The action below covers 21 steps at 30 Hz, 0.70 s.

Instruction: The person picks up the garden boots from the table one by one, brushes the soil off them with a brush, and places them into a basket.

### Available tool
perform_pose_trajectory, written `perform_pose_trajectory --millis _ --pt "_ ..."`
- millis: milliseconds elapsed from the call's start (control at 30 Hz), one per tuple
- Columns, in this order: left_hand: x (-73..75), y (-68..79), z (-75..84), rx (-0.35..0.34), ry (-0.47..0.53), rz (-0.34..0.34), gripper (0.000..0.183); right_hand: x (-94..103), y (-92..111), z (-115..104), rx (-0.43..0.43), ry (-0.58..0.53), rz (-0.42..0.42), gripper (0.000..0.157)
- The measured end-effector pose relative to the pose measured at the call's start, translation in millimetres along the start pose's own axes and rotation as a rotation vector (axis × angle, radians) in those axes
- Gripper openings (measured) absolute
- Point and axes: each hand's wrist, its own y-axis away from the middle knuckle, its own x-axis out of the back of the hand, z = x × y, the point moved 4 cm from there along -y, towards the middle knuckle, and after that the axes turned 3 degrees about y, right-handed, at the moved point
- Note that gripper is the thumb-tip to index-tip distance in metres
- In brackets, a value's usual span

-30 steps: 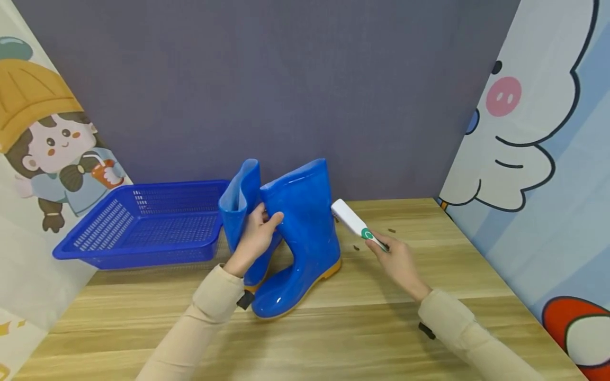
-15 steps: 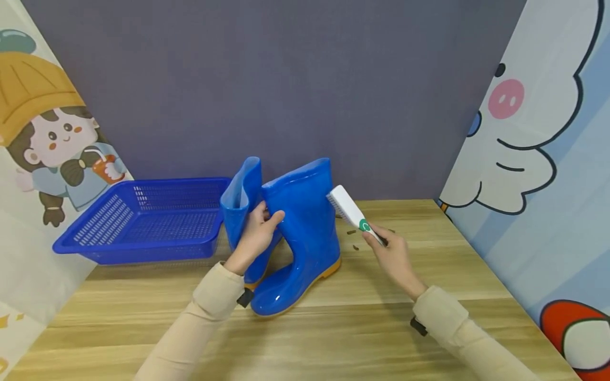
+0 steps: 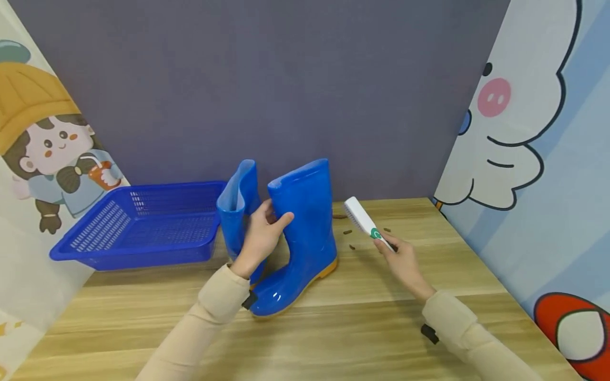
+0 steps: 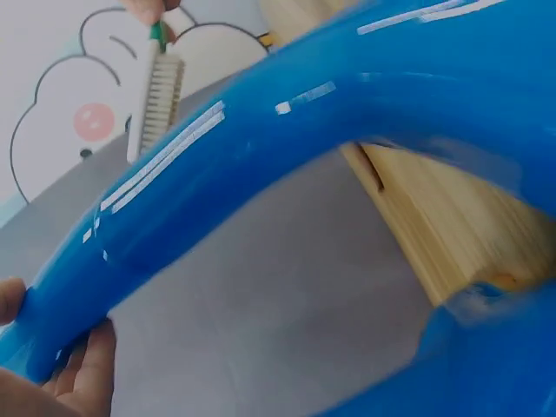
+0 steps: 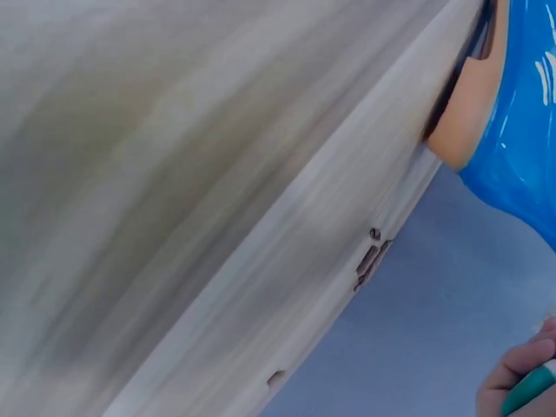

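A blue rubber boot (image 3: 305, 222) with a tan sole stands on the table, its toe pointing toward the lower left. My left hand (image 3: 263, 233) grips its shaft near the top edge; in the left wrist view the thumb and fingers (image 4: 97, 369) lie on opposite sides of the shaft. Just left of it, partly hidden by that hand, is a second blue boot (image 3: 232, 222). My right hand (image 3: 402, 262) holds a white brush (image 3: 361, 216) by its handle, bristles facing the boot. In the head view a gap shows between bristles and boot.
A blue plastic basket (image 3: 138, 254) sits at the left, beside the second boot. Several small brown bits (image 3: 348, 232) lie on the wooden table (image 3: 362, 338) right of the boots. A grey panel (image 3: 305, 90) rises behind, with cartoon-printed walls (image 3: 519, 159) on both sides.
The brush first rises along the back of the boot's shaft, then moves away from it to the right and down. My left hand shifts slightly right, and the gap between the boot tops widens.
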Motion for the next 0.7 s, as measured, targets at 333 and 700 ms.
perform_pose_trajectory --millis 333,700 --pt "-24.7 4.3 14.5 -0.146 0.032 0.062 0.032 27.4 8 8 0.015 -0.025 0.148 0.035" --pt "-57.4 -11.1 39.3 -0.084 0.093 -0.046 0.022 59.1 19 15 -0.027 0.018 0.204 0.037"
